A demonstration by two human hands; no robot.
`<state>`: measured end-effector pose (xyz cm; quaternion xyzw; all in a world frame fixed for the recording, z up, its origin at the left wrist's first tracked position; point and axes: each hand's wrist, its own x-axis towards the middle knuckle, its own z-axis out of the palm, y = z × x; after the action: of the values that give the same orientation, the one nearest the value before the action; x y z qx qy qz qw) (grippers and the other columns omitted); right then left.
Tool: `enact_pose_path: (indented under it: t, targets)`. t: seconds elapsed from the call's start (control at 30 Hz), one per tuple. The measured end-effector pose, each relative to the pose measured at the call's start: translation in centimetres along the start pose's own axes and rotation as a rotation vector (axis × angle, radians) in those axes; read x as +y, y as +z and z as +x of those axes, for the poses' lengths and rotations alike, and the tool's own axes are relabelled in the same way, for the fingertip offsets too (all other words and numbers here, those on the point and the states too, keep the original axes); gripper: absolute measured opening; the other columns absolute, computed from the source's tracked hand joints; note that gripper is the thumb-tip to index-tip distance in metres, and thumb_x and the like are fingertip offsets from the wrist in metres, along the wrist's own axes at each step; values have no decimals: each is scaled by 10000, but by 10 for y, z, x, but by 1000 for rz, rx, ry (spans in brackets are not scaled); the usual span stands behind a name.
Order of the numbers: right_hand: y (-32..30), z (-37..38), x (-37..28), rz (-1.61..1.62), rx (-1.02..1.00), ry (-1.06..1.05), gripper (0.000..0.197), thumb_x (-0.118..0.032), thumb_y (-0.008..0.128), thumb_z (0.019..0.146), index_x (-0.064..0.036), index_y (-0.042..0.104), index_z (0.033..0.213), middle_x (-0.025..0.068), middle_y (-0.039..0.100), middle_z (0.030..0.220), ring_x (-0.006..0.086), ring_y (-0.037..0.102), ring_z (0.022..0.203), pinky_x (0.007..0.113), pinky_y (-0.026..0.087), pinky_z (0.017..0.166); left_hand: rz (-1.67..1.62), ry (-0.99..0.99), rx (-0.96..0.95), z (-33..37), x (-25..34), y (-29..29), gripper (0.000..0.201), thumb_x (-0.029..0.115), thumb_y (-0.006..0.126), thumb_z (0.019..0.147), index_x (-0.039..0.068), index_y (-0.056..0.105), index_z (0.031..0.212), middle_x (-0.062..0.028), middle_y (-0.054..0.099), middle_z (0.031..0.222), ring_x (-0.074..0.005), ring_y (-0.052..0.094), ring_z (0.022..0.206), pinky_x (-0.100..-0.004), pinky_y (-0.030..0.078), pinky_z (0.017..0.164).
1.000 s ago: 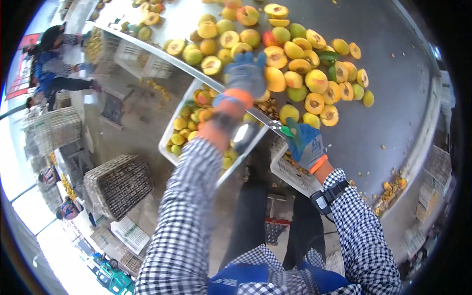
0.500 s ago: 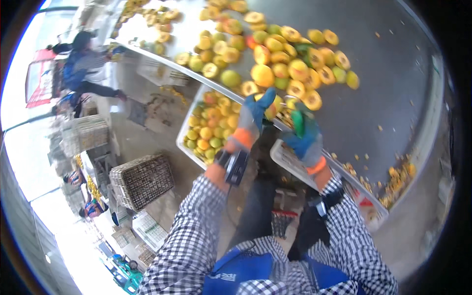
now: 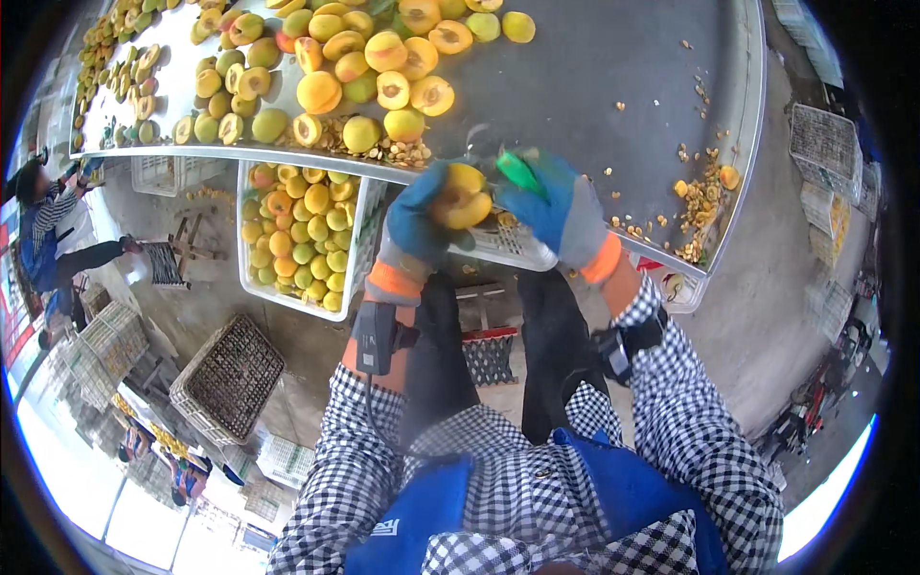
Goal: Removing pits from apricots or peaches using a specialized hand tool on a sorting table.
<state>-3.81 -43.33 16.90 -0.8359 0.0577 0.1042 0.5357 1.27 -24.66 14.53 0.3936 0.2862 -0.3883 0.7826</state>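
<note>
My left hand (image 3: 422, 213), in a blue and grey glove with an orange cuff, is closed round a yellow peach (image 3: 463, 196) that looks cut open. Close beside it, my right hand (image 3: 556, 206), gloved alike, grips a tool by its green handle (image 3: 518, 172). The tool's working end is blurred, so I cannot tell its kind. Both hands are over the near edge of a metal table (image 3: 565, 77). Many halved and whole peaches (image 3: 386, 53) lie on it, with loose peach stones (image 3: 407, 153) at its near edge.
Below the table edge at left stands a white crate (image 3: 247, 278) full of peaches. A second white container (image 3: 517, 251) sits under my hands. More stones and scraps (image 3: 704, 206) lie in the table's right corner. An openwork crate (image 3: 227, 377) is on the floor; a person (image 3: 43, 216) works at far left.
My view has turned, so the table now runs across the top. My hands have come closer together, and a peach now shows in my left hand, which earlier appeared empty.
</note>
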Motion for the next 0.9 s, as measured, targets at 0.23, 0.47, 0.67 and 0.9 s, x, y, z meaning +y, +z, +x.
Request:
enact_pose_path:
  t: [0.23, 0.47, 0.67, 0.9]
  targets:
    - [15, -51, -9, -194, -18, 82, 386, -422, 574, 983, -73, 657, 1126, 212, 670, 978, 416, 651, 872, 495, 506, 726, 452, 307, 14, -8, -16, 8, 313, 247, 564, 986, 14, 662, 1172, -89, 677, 1066, -168, 672, 883, -267, 570, 633]
    - [8, -43, -5, -225, -99, 151, 494, -498, 497, 1005, -31, 640, 1081, 239, 658, 962, 429, 638, 867, 491, 489, 740, 507, 340, -12, -6, -23, 1, 235, 140, 550, 967, 61, 702, 1127, -83, 676, 1043, -161, 659, 901, -296, 570, 699]
    - [3, -44, -6, -193, -155, 118, 505, -513, 489, 1000, -46, 641, 1120, 237, 666, 1002, 433, 639, 896, 487, 497, 779, 959, 714, 2, -7, -31, -8, 215, 82, 587, 929, 48, 697, 1111, -83, 691, 982, -191, 672, 886, -325, 540, 768]
    - [18, -48, -10, -50, -280, 279, 403, -408, 486, 1013, -59, 651, 1127, 238, 679, 1003, 439, 645, 922, 480, 503, 813, 889, 690, 273, -14, -30, 11, 222, 149, 710, 863, 35, 721, 1053, -69, 692, 884, -161, 647, 808, -282, 504, 716]
